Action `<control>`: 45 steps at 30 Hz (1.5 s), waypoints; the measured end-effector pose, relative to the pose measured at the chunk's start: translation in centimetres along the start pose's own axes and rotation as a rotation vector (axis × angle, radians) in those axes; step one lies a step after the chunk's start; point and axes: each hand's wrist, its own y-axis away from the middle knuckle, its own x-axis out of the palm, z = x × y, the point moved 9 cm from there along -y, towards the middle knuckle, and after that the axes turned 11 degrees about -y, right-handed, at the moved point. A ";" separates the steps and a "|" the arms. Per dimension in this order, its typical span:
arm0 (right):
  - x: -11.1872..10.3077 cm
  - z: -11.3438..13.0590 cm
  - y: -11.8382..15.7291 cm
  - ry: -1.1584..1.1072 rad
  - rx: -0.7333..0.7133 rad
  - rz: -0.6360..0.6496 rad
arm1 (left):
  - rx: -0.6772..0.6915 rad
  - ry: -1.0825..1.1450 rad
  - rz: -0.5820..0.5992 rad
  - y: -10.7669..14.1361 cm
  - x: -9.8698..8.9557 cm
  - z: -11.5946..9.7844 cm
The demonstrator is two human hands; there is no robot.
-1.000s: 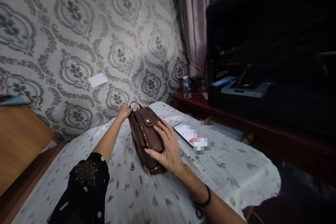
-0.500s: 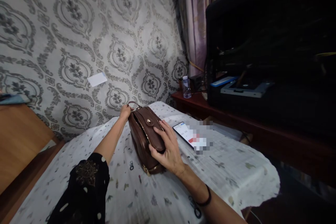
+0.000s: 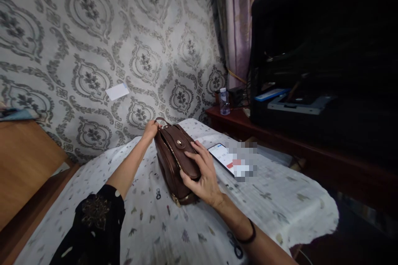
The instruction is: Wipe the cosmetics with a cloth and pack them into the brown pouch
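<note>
A brown leather handbag lies on a patterned white cloth, with gold-coloured zips and a small metal clasp on its top. Along the top left side the zip looks partly parted, but the inside is too dark to make out. My left hand is closed on the far left corner of the bag, beside its strap; the fingertips are hidden. At the near end, my right hand grips the top, thumb on the left and fingers bent over the right side. A phone with a lit screen lies right of the bag.
A plastic bottle stands on the dark red table at the back right, by a large black screen. A wooden panel rises at the left. A white card is on the patterned wall behind.
The camera view has turned slightly, so everything sits a little further right. Both hands keep their places on the handbag, with no clear change in its opening.
</note>
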 end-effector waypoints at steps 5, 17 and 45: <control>0.1 0.1 0.0 0.011 -0.026 0.007 | -0.054 -0.019 0.109 0.0 0.4 -0.6; 0.2 0.2 0.2 0.030 -0.037 0.028 | -0.099 0.022 0.232 -1.5 3.8 -2.5; 0.9 -0.6 0.2 0.144 -0.026 0.094 | 0.014 0.181 0.146 -0.1 2.5 -3.6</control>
